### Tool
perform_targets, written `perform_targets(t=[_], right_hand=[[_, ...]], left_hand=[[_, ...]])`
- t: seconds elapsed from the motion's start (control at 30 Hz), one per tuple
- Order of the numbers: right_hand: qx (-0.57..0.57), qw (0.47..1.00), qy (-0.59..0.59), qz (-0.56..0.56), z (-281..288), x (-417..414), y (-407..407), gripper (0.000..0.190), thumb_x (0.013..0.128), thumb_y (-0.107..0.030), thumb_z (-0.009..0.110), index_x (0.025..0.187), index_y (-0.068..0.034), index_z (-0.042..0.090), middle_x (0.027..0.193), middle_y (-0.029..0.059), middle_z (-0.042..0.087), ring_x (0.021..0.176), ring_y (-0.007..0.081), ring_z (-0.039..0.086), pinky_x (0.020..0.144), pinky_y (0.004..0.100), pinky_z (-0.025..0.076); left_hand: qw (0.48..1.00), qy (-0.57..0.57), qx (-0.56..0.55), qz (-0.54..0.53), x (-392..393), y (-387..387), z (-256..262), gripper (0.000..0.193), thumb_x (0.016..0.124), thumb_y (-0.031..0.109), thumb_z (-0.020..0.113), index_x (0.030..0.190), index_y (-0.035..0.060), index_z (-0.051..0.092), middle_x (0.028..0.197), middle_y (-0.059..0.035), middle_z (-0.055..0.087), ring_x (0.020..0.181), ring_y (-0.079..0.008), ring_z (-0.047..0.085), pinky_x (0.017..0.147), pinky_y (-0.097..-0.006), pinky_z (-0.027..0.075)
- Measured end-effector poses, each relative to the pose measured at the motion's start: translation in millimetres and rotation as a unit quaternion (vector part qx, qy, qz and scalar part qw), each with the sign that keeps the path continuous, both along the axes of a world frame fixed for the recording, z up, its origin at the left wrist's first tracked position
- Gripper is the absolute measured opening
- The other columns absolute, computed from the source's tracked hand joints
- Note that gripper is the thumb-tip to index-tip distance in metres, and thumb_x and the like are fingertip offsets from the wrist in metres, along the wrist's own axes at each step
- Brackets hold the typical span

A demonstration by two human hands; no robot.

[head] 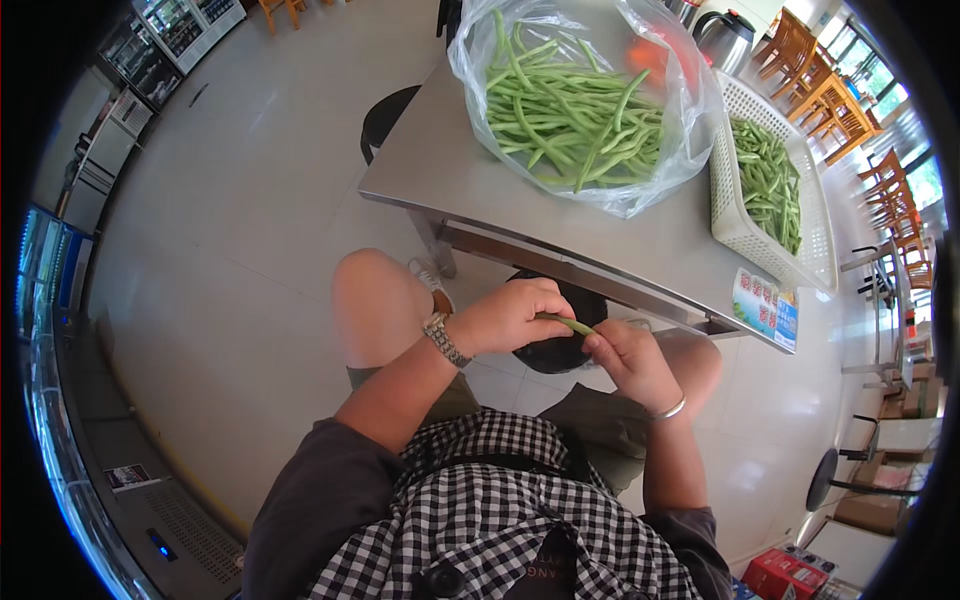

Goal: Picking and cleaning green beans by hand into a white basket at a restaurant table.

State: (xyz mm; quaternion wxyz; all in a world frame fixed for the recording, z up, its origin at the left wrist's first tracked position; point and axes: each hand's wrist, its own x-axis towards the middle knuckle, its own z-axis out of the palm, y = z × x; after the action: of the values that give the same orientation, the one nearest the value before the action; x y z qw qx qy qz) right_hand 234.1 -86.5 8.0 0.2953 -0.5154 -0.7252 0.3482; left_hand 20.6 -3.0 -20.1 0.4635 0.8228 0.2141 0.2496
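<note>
A single green bean (568, 324) is stretched between my two hands, over a black bin (555, 354) that stands on the floor between my knees. My left hand (512, 316), with a metal watch at the wrist, grips one end of the bean. The other end is pinched in the fingers of my right hand (634, 365), which has a silver bangle. Past my hands, long green beans (577, 124) lie in an open clear plastic bag (637, 202) on the metal table. Shorter bean pieces (769, 184) fill part of a white perforated plastic basket (731, 217) to the right.
The steel table's (420, 161) front edge runs just beyond my hands. A printed card (765, 307) lies at its near right corner. A steel jug (725, 41) stands behind the basket. A black stool (386, 120) is at the left, and a glass-fronted display cooler (56, 247) lines the far left.
</note>
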Motion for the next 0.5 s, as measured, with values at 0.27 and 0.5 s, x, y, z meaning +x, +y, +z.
perform_targets(t=[0.27, 0.5], right_hand=[[-0.158, 0.857, 0.486, -0.058, -30.7, -14.5, -1.1, 0.03, 0.097, -0.023, 0.051, 0.077, -0.003, 0.059, 0.06, 0.0015, 0.049, 0.056, 0.0087, 0.047, 0.053, 0.023, 0.038], [0.027, 0.906, 0.222, -0.359, -64.6, 4.4, 14.6, 0.031, 0.096, -0.022, 0.051, 0.074, -0.002, 0.059, 0.057, 0.0017, 0.047, 0.054, 0.008, 0.045, 0.052, 0.0228, 0.038]], left_hand=[[0.93, -0.112, -0.351, -0.004, 9.4, -16.7, -1.1, 0.015, 0.089, 0.016, 0.063, 0.093, 0.0016, 0.066, 0.073, 0.0004, 0.052, 0.061, -0.0088, 0.05, 0.056, -0.0231, 0.04], [0.923, -0.078, -0.349, 0.145, 12.6, -33.7, -9.6, 0.022, 0.095, 0.02, 0.053, 0.105, 0.0018, 0.061, 0.076, 0.0019, 0.052, 0.062, -0.0059, 0.048, 0.055, -0.0203, 0.04]])
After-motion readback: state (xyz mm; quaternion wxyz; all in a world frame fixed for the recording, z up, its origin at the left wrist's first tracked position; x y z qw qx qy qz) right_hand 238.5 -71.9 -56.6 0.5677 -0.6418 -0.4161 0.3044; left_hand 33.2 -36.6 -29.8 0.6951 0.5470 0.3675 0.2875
